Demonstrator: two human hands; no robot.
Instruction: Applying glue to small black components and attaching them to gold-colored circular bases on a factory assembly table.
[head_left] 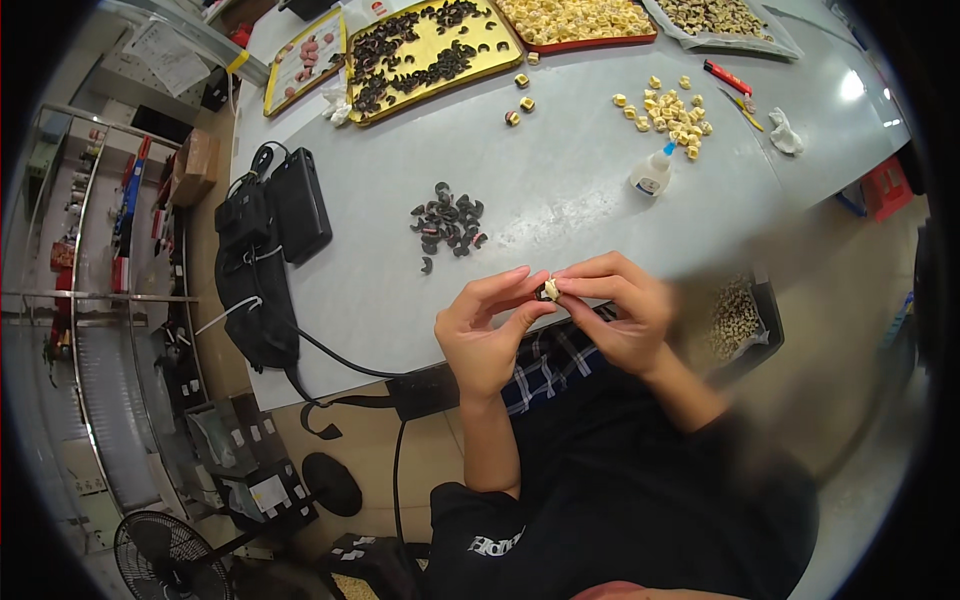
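Observation:
My left hand (485,325) and my right hand (625,310) meet above the table's near edge, fingertips closed. Between them is a small cream-and-black piece (549,290), pinched from both sides; the fingers hide much of it. The black part lies toward the left fingertips, the cream part toward the right. Ahead and to the left is a loose pile of black curved pieces (447,222), a few showing red. Farther right lies a cluster of small cream blocky pieces (675,115). A small clear bottle with a blue tip (652,175) stands just in front of them.
Along the back are a yellow tray of black pieces (430,65), a tray of cream pieces (580,22) and a lined tray of mixed pieces (715,18). A red cutter (727,77) and yellow-handled tweezers (745,112) lie right. A black pouch with cables (262,290) sits left.

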